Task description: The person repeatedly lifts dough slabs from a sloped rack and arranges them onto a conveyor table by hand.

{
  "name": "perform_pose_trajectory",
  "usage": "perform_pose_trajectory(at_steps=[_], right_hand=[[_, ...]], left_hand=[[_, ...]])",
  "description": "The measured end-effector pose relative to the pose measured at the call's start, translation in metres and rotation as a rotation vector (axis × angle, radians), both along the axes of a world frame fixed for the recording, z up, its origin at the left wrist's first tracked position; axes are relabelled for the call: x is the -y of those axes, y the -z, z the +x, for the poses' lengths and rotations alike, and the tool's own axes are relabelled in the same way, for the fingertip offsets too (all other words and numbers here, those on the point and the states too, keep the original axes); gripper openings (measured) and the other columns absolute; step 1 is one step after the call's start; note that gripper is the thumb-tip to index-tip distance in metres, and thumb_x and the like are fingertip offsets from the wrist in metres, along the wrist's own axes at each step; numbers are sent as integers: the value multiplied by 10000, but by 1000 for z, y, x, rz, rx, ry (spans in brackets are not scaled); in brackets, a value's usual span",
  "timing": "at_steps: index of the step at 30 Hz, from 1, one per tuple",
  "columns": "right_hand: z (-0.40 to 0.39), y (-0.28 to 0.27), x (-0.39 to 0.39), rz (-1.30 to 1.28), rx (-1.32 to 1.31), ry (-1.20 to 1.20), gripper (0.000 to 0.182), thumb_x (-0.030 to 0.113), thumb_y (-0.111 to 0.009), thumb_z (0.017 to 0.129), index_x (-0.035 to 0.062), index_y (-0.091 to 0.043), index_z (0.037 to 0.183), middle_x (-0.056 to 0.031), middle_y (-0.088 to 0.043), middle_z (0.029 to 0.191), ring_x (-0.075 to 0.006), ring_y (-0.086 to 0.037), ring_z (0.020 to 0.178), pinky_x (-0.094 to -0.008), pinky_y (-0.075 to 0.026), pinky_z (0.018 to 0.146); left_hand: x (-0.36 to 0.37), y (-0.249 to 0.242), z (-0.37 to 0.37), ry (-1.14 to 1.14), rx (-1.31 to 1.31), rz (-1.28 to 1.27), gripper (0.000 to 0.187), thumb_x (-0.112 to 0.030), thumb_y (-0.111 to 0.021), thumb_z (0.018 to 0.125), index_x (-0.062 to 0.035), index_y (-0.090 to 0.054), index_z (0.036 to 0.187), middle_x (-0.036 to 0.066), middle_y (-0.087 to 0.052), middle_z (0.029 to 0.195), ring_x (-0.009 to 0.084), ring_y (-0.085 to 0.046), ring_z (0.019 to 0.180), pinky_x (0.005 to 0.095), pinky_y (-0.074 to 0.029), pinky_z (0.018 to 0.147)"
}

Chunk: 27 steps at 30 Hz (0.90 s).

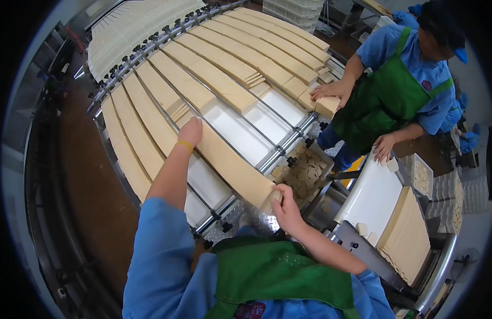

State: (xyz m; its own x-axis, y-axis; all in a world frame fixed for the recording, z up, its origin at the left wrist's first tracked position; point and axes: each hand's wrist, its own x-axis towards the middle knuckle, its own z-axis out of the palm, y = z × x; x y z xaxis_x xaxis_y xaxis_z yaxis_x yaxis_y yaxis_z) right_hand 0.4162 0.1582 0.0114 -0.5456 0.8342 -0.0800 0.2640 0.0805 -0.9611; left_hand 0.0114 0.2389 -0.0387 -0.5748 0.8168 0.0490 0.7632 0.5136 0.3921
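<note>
My left hand [191,132] is closed on the upper end of a long pale stack of thin strips [230,162]. At its lower right end, my right hand [284,204] grips the edge, fingers wrapped round it. The stack slants over the front rail [267,162] of a wide table, between metal rods. Similar long stacks [187,82] lie side by side in the lanes. White surface [224,127] shows in the lanes on both sides of the held stack.
A co-worker in a green apron [371,103] stands at the right, one hand on a stack's end. Below the rail is a bin of broken pieces [304,173]. A white conveyor [371,194] with stacked sheets [408,234] stands at lower right, crates [443,196] beyond.
</note>
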Motion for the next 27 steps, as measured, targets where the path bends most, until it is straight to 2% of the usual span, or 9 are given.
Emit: perform_pose_trajectory(at_steps=[4, 7, 10, 13, 16, 19, 20, 25, 27], right_hand=[[-22, 17, -3, 13, 28, 13, 225, 112, -545, 893, 31, -483, 1093, -148, -504, 1053, -271, -523, 972, -334, -423, 856], [-24, 19, 4, 78, 57, 30, 191, 80, -548, 871, 42, -494, 1050, -115, -488, 1008, -219, -505, 929, -307, -423, 817], [-29, 21, 0, 133, 76, 7, 204, 45, -553, 851, 59, -477, 1041, -64, -470, 1001, -123, -483, 869, -259, -431, 747], [-38, 29, -5, 55, 86, 13, 242, 47, -568, 857, 57, -477, 1082, -64, -488, 1024, -116, -501, 853, -244, -437, 726], [-65, 36, -7, 4, 31, 15, 352, 130, -619, 824, 29, -519, 1146, -172, -557, 1111, -272, -573, 976, -348, -461, 847], [-96, 26, -10, -101, 13, -61, 391, 152, -628, 828, 24, -527, 1183, -178, -588, 1108, -264, -617, 914, -356, -492, 810], [-99, 10, -9, -146, 153, -60, 393, 178, -630, 831, 21, -541, 1180, -161, -615, 1033, -250, -628, 830, -346, -503, 763], [-97, 12, -14, -202, 238, 4, 441, 212, -634, 821, 15, -541, 1205, -151, -625, 953, -233, -616, 791, -344, -496, 745], [-95, 15, -13, -226, 234, 46, 457, 215, -635, 815, 15, -539, 1215, -151, -624, 940, -231, -612, 784, -345, -494, 743]], left_hand=[[0, -7, -17, 14, 114, -24, 355, -327, -474, 930, 14, -565, 963, 266, -632, 1004, 424, -594, 974, 499, -463, 861], [6, 6, -27, 200, -211, 193, 344, -316, -561, 876, 13, -568, 979, 266, -588, 1133, 401, -534, 1103, 472, -431, 936], [8, -40, -22, 111, 116, -102, 395, -305, -639, 812, 16, -567, 1031, 265, -520, 1238, 388, -456, 1198, 440, -380, 1011], [12, -18, -31, 85, -83, 104, 426, -288, -667, 782, 21, -583, 1063, 264, -506, 1241, 383, -452, 1193, 425, -368, 1025], [15, -1, -30, 81, -44, 429, 400, -249, -676, 775, 31, -605, 1053, 247, -535, 1197, 381, -473, 1160, 434, -384, 1005], [15, -5, -32, -14, -161, 431, 402, -224, -668, 773, 42, -594, 1066, 247, -540, 1183, 389, -480, 1140, 433, -392, 993], [14, -8, -36, -33, -120, 373, 421, -219, -664, 776, 47, -577, 1090, 244, -536, 1187, 392, -476, 1142, 435, -388, 998], [5, -19, -52, -34, -36, 168, 532, -205, -649, 775, 82, -498, 1197, 268, -478, 1233, 403, -428, 1182, 432, -348, 1036], [-2, -6, -46, -97, -50, 257, 602, -226, -658, 763, 109, -464, 1223, 293, -445, 1251, 416, -393, 1208, 427, -323, 1056]])
